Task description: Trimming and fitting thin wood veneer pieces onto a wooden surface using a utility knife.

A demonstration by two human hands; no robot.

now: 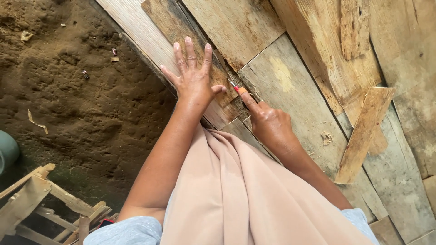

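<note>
My left hand (193,75) lies flat, fingers spread, pressing on a thin wooden veneer sheet (150,38) near its edge. My right hand (268,122) is closed around a small tool with a red handle and a thin metal blade (235,85), index finger stretched along it. The blade tip touches the veneer just right of my left thumb. Most of the tool is hidden inside my fist. A pink cloth (236,190) covers my lap below both hands.
Several overlapping veneer sheets (290,77) spread across the upper right, with a loose narrow strip (365,134) lying on them. Brown earth floor (77,100) fills the left. A small wooden frame (41,199) stands at the bottom left, beside a grey-green round object (7,154).
</note>
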